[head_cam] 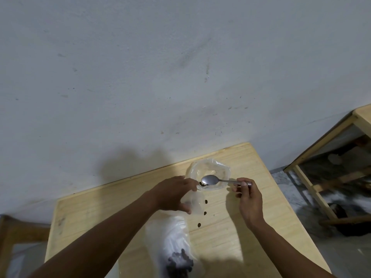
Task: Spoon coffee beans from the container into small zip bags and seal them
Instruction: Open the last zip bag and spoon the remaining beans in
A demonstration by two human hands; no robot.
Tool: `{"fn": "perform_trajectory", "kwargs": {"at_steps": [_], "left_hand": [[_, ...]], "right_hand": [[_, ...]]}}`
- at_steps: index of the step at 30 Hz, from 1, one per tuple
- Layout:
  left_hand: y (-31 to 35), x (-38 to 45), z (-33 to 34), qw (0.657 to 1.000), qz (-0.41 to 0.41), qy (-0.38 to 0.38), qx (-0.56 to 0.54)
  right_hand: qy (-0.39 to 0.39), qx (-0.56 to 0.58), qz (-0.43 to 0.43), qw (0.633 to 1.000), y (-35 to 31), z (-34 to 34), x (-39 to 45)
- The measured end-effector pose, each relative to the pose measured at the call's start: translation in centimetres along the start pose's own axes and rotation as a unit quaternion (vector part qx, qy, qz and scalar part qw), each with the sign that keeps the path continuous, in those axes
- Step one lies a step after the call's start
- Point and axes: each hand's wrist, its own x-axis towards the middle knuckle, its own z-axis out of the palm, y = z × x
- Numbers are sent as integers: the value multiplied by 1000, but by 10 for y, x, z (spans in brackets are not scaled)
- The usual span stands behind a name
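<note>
From the head view, your right hand (pixel 248 194) is pinched on the spoon (pixel 210 179), its bowl over the clear container (pixel 209 171). Your left hand (pixel 173 194) grips a small zip bag (pixel 193 203) beside it. Loose beans (pixel 205 213) lie on the surface (pixel 251 227), so hold the bag mouth wide and tip slowly.

A pale wooden table (pixel 261 247) stands against a scuffed grey wall (pixel 160 67), a wooden frame (pixel 313 177) just beside it.
</note>
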Motion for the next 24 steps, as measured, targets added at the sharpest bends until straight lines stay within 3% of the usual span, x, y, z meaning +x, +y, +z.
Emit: {"fn": "perform_trajectory", "kwargs": {"at_steps": [9,19,24], "left_hand": [[8,12,-28,998,-2,24,-54],[2,-6,-21,997,25,65,-28],[-3,-17,-16,998,27,48,10]], "right_hand": [[-12,21,52,998,1,0,4],[-51,132,124,982,0,8,0],[-46,98,115,987,-1,10,3]]}}
